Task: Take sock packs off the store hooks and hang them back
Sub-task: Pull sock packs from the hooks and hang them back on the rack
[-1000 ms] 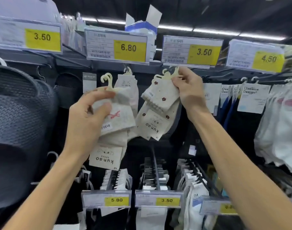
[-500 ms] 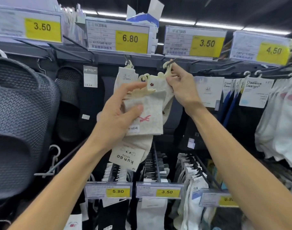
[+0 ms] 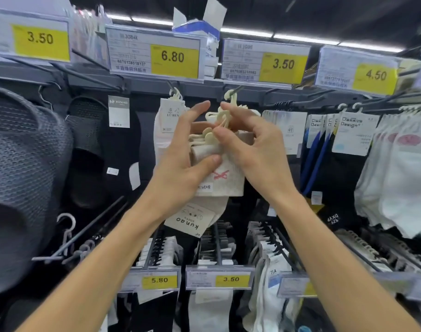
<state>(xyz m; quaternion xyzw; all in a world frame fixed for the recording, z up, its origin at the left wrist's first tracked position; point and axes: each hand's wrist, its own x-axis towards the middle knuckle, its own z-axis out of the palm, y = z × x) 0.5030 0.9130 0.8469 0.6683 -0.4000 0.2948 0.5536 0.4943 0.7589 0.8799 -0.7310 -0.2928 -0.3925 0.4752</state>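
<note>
Since a second ago the left hand [image 3: 180, 159] has carried its pack [image 3: 226, 180] up and to the right, so that both hands now meet under the 3.50 tag [image 3: 283, 64]. Dark slippers [image 3: 25, 152] hang at far left, untouched. Next comes a white Luren pack [image 3: 168, 116] on its own hook below the 6.80 tag [image 3: 173, 56], just behind the left hand. That hand grips the pack, thumb pressed on the front above the red bow, fingers behind, forefinger raised. The pack is off the rack and held in the air. Its cream hangers [image 3: 216, 121] are bunched at the top, and the right hand [image 3: 257, 149] pinches them between thumb and fingers. One hanger loop just above already seems to sit on the hook [image 3: 237, 88]. The step looks like rehanging. To do it well, separate one loop from the bunch, turn its opening toward the hook tip, keep the pack's weight on the left hand, and slide the loop fully on before letting go. Black socks [image 3: 336, 176] hang well to the right
</note>
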